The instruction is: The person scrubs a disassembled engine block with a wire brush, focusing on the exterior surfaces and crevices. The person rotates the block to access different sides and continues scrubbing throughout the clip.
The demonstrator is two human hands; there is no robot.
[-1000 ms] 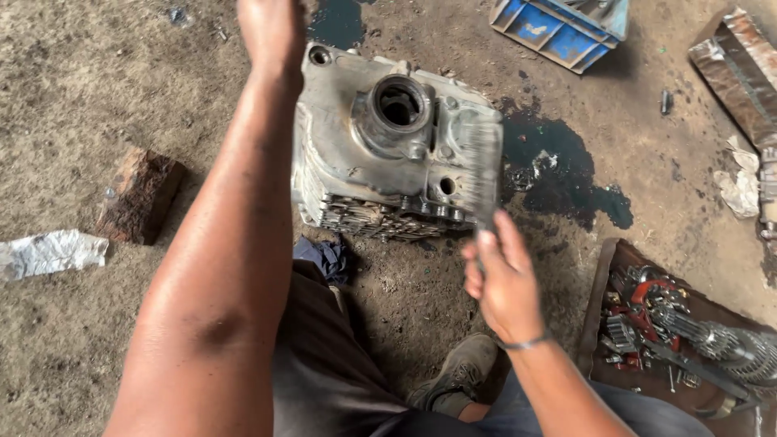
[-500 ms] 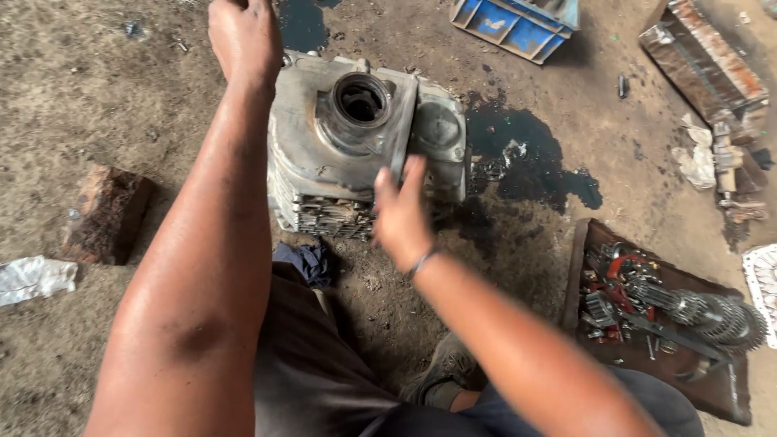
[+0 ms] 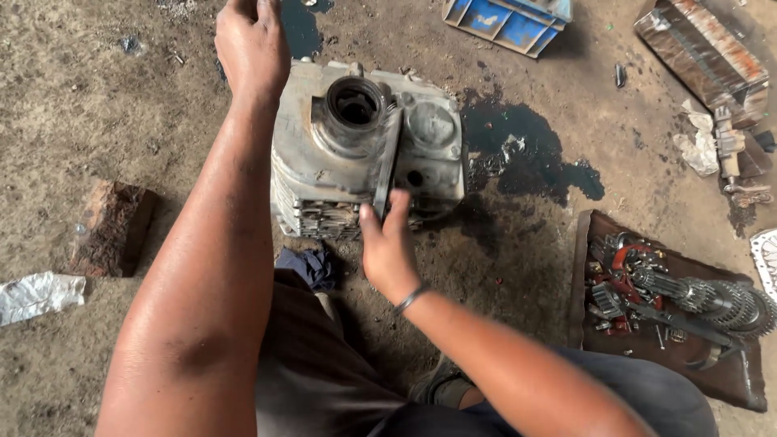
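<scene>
Bare dirt floor (image 3: pixel 97 121) with parts and scraps laid out on it.

A grey metal engine casing (image 3: pixel 364 154) is set on the floor at the middle, with a dark oil stain (image 3: pixel 526 154) spread on the dirt just to its right. A blue cloth (image 3: pixel 306 267) is seen on the near side of the casing. At the left, a brown block (image 3: pixel 113 226) and a crumpled white wrapper (image 3: pixel 36 295) are found. A blue tray (image 3: pixel 506 20) lies at the far edge, a rusty metal piece (image 3: pixel 700 57) at the far right. A brown board (image 3: pixel 728 376) loaded with gears (image 3: pixel 712 299) is placed at the near right.
</scene>
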